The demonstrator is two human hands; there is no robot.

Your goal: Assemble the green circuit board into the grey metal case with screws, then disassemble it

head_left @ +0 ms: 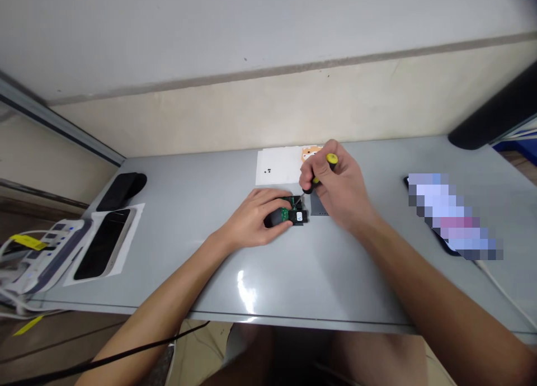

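Note:
A small black device [289, 214] with a green circuit board showing lies on the grey table [319, 274]. My left hand [255, 221] is closed around its left side and holds it down. My right hand [339, 187] grips a small screwdriver [322, 172] with a yellow and black handle, its tip pointing down at the top of the device. A small dark grey flat piece [318, 207] lies just right of the device, partly under my right hand.
A white sheet [279, 165] with two tiny dark specks and an orange cartoon sticker [309, 151] lies behind my hands. At left lie a phone [103, 243] on paper, a black case [121, 190] and a power strip [42, 254]. A blurred phone [451, 218] lies at right.

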